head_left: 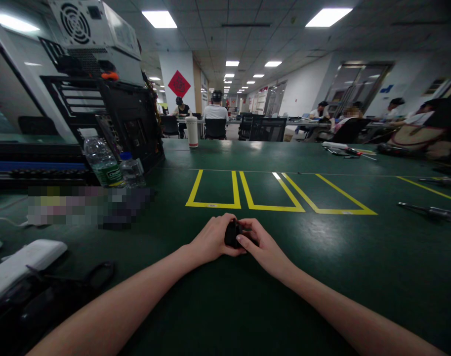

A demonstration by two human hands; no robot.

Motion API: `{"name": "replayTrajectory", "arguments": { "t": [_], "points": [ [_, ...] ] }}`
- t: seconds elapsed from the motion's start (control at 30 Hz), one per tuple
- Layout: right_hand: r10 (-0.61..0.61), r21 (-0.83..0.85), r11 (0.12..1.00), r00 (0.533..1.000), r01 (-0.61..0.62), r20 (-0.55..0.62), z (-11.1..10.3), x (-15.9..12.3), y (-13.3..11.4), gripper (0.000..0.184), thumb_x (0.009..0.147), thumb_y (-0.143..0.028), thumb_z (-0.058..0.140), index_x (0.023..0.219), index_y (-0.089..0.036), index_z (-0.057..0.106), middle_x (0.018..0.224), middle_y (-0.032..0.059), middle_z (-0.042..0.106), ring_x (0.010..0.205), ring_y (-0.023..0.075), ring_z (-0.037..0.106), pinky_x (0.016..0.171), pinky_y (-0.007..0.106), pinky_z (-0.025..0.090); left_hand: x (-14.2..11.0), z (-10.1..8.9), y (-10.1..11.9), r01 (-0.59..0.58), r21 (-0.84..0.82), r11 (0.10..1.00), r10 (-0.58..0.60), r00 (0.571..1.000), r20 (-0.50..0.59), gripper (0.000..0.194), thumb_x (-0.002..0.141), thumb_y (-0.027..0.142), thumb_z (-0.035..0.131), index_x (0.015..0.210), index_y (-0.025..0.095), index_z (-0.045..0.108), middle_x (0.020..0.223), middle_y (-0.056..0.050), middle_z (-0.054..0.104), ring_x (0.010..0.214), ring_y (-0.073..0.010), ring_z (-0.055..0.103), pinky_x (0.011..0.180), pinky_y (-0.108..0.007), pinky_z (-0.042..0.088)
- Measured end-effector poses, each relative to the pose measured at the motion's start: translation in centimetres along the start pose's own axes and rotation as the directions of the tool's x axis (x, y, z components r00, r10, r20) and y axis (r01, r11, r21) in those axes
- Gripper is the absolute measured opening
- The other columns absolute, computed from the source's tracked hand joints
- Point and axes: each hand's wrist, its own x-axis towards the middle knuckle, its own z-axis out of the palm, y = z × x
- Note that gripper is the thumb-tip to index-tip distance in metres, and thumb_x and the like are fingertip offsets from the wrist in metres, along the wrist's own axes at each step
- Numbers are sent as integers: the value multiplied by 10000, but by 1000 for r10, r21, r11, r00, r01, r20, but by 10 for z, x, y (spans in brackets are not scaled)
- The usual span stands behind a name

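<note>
Low over the green tabletop [284, 291], my two hands meet around a small black object [231, 234]. Its kind cannot be made out, since fingers cover much of it. My left hand [211, 240] curls round its left side, with the fingers over the top and the thumb underneath. From the other side my right hand [261, 243] grips it, thumb and fingers against its right edge. Just beyond the hands, yellow tape [213, 204] marks several outlines on the table.
A computer case [131, 128], a large water bottle [102, 158] and a smaller bottle [132, 170] stand at the left. Nearer lie a white power strip [28, 262] and black cables [99, 272]. A white cup [191, 131] stands behind. Tools [429, 211] lie right; people sit beyond.
</note>
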Motion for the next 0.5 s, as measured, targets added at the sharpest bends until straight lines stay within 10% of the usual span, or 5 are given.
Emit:
{"name": "replayTrajectory", "arguments": {
  "t": [0.5],
  "points": [
    [2,4,1000,1000,-2,2,0,-2,1,292,813,-233,474,1098,-228,415,1106,36,487,1032,178,501,861,367,441,0,-3,4,30,-8,1000,-29,999,25,569,641,413,664,1085,189,387,1009,-70,514,879,-237,514,721,-349,423]
  ]
}}
